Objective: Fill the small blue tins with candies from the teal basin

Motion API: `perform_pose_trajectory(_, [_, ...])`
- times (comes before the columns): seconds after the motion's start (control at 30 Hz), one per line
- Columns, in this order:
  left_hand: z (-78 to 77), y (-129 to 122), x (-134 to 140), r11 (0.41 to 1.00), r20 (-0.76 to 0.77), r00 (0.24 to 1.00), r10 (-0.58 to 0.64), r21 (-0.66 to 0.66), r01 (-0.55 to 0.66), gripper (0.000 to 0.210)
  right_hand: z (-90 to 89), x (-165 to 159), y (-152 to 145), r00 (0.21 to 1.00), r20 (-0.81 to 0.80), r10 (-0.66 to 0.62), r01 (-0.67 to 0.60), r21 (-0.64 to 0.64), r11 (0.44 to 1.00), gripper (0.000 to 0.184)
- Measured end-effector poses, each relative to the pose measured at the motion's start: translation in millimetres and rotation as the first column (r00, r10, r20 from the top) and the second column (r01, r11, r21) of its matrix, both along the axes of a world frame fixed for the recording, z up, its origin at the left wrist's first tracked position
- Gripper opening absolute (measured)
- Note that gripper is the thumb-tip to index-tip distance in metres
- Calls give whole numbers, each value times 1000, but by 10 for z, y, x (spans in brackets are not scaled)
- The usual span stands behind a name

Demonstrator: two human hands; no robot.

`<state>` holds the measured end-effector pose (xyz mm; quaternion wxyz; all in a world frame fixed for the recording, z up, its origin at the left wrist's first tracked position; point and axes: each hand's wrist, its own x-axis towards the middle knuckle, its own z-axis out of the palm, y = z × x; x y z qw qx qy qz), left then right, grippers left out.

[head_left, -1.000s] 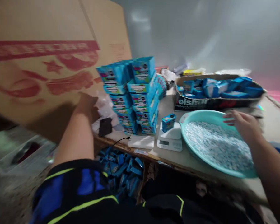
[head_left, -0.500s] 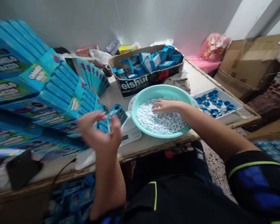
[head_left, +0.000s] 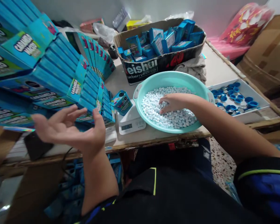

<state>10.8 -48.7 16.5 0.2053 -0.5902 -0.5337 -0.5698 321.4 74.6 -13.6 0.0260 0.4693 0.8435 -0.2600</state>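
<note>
My left hand (head_left: 74,127) is raised with its palm up and fingers spread, holding nothing, in front of the stacked blue candy boxes (head_left: 58,84). My right hand (head_left: 175,102) reaches into a mint-green basin (head_left: 175,77). Its thumb and fingers are apart, with the tips touching small white candies (head_left: 151,105); some fingers are hidden under the hand. Between the hands, a small blue carton (head_left: 122,103) with a round hole in its top sits tilted on a white digital scale (head_left: 132,127).
Behind the basin is a black printed cardboard box (head_left: 149,67) full of blue cartons. On the right, a white tray (head_left: 249,115) holds several blue caps. A red patterned bag (head_left: 244,25) lies at the far right. The wooden table edge (head_left: 154,143) runs close to my body.
My left hand has moved left, away from the small carton, and turned palm up. My right hand stays in the candies. The whole view has shifted a little.
</note>
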Motion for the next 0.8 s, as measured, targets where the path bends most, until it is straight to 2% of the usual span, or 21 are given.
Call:
perform_pose_trajectory(0.1, [-166, -23, 3, 992, -1, 999, 48, -116, -48, 93, -16, 27, 22, 1000, 26, -9, 8, 43, 999, 46])
perform_pose_trajectory(0.2, [-296, 107, 137, 963, 74, 996, -50, -262, 67, 91, -24, 60, 69, 999, 49, -23, 20, 74, 997, 38])
perform_pose_trajectory(0.3, [-375, 328, 298, 901, 184, 979, -86, -406, 155, 90, -21, 84, 112, 998, 8, -69, 68, 89, 994, 28])
perform_pose_trajectory(0.37, [-435, 462, 359, 856, 251, 966, -70, -482, 187, 93, -4, 98, 123, 993, -61, -98, 103, 81, 991, 20])
perform_pose_trajectory(0.43, [-511, 562, 364, 820, 302, 953, -29, -537, 195, 97, 31, 109, 115, 987, -116, -114, 121, 59, 991, 19])
perform_pose_trajectory(0.5, [-574, 631, 324, 822, 319, 947, 24, -545, 163, 101, 77, 107, 90, 987, -105, -122, 126, 30, 992, 28])
perform_pose_trajectory(0.57, [-576, 687, 273, 867, 322, 945, 56, -486, 114, 100, 121, 83, 50, 992, -36, -122, 122, -5, 993, 51])
perform_pose_trajectory(0.63, [-484, 755, 259, 908, 338, 941, 32, -404, 114, 90, 150, 39, 3, 994, 51, -100, 102, -33, 994, 78])
perform_pose_trajectory(0.73, [-222, 924, 417, 903, 366, 925, -102, -356, 241, 55, 159, -18, -65, 990, 129, -56, 61, -32, 998, 103])
perform_pose_trajectory(0.8, [-62, 1082, 662, 850, 402, 880, -253, -342, 401, 43, 153, -14, -109, 991, 123, -46, 49, -24, 998, 106])
